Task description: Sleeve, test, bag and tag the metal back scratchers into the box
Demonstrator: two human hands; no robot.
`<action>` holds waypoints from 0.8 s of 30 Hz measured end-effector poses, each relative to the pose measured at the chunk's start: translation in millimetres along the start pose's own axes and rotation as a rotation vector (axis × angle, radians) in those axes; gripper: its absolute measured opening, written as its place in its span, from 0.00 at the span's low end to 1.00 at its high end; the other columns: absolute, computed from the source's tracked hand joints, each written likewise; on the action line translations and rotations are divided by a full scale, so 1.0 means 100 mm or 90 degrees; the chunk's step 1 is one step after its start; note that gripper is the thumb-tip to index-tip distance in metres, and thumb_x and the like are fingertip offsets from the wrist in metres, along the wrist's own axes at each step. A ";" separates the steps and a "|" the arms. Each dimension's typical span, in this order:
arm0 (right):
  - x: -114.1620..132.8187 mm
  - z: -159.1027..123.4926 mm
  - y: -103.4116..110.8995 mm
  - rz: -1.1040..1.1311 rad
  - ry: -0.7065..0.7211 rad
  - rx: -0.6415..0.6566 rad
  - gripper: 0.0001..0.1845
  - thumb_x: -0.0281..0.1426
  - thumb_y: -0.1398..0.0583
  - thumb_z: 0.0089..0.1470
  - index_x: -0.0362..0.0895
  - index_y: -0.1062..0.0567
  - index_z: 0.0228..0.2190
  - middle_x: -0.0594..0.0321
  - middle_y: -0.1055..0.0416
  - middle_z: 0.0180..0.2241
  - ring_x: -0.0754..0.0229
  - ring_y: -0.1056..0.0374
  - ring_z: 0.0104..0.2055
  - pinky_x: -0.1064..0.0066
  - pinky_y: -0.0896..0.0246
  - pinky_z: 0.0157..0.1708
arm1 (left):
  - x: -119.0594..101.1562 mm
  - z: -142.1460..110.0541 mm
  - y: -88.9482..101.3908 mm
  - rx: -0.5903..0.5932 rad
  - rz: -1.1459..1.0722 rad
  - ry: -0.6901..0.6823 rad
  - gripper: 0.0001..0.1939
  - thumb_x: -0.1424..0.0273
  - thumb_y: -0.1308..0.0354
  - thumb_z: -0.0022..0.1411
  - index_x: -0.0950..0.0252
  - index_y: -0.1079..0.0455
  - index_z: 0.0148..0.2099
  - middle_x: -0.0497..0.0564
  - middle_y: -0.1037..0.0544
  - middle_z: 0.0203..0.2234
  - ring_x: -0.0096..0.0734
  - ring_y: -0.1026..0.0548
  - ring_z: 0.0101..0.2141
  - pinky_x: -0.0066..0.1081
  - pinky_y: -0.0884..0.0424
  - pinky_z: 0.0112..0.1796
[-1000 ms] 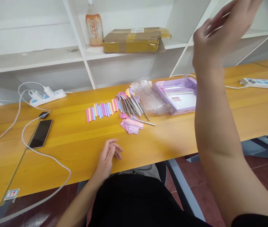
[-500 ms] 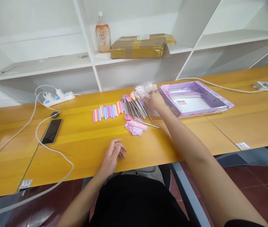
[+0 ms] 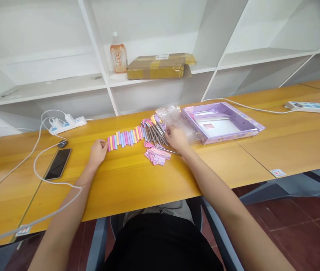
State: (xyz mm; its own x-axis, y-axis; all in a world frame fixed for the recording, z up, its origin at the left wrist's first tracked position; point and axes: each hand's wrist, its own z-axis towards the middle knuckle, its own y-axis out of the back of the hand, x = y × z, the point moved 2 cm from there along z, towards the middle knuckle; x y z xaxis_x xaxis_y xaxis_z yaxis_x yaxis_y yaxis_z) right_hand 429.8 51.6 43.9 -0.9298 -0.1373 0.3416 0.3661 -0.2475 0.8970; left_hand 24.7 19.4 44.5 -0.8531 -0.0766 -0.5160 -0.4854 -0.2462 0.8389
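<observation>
A row of pastel sticks (image 3: 124, 137) in pink, yellow, blue and purple lies side by side on the table. At its left end my left hand (image 3: 98, 152) rests with curled fingers, the tips against the outermost pink stick. Beyond the row's right end is a bunch of metal rods (image 3: 156, 134) with colourful hand-shaped ends (image 3: 152, 120). Beside these rods my right hand (image 3: 177, 138) is closed, thumb and forefinger together at their right edge; what it may hold is hidden. Small pink cards (image 3: 156, 156) lie in front, with a pink hand-ended rod (image 3: 148, 144) over them.
A clear plastic bag (image 3: 172, 113) lies behind my right hand, beside an open purple box (image 3: 250, 127). A phone (image 3: 59, 164), white cables and a power strip (image 3: 76, 124) are at left. Another strip (image 3: 312, 106) lies far right. The shelf holds a bottle (image 3: 118, 58) and a cardboard box (image 3: 160, 67).
My left hand has moved forward and left from the table's front to the row's left end. My right hand has come back from the plastic bag to the metal rods. The view has shifted slightly.
</observation>
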 end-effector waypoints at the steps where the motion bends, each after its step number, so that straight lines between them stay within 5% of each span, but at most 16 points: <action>1: 0.00 -0.02 -0.03 0.001 0.003 -0.008 0.16 0.32 0.46 0.69 0.43 0.21 0.49 0.47 0.19 0.49 0.48 0.24 0.43 0.64 0.39 0.40 | 0.05 0.02 -0.05 -0.005 0.002 0.009 0.15 0.60 0.48 0.71 0.65 0.31 0.50 0.60 0.19 0.42 0.47 0.22 0.45 0.41 0.30 0.49; 8: 0.06 -0.12 -0.22 0.022 0.061 -0.003 0.13 0.38 0.44 0.70 0.46 0.21 0.45 0.51 0.21 0.50 0.50 0.25 0.42 0.65 0.42 0.37 | 0.18 -0.03 -0.21 0.023 0.008 -0.008 0.20 0.57 0.41 0.66 0.63 0.32 0.54 0.52 0.22 0.36 0.43 0.23 0.39 0.37 0.31 0.42; 13: 0.09 -0.16 -0.29 0.024 0.091 0.022 0.14 0.41 0.42 0.70 0.47 0.22 0.45 0.52 0.21 0.48 0.50 0.25 0.43 0.65 0.42 0.35 | 0.21 -0.01 -0.19 0.036 0.005 -0.003 0.19 0.58 0.45 0.69 0.63 0.32 0.55 0.51 0.22 0.36 0.43 0.24 0.38 0.37 0.32 0.42; 24: -0.10 -0.11 -0.15 -0.002 -0.015 -0.008 0.15 0.40 0.42 0.69 0.44 0.22 0.47 0.50 0.22 0.49 0.48 0.26 0.43 0.63 0.39 0.39 | 0.25 0.00 -0.23 0.001 -0.007 -0.013 0.18 0.60 0.42 0.67 0.63 0.32 0.55 0.51 0.22 0.38 0.41 0.23 0.39 0.38 0.28 0.44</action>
State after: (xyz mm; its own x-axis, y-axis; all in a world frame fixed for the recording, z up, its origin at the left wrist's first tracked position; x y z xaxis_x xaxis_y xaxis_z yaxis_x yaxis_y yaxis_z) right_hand 433.9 46.4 23.7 -0.9315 -0.1143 0.3452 0.3634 -0.2594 0.8948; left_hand 14.1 22.7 12.1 -0.8511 -0.0543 -0.5221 -0.4953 -0.2462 0.8331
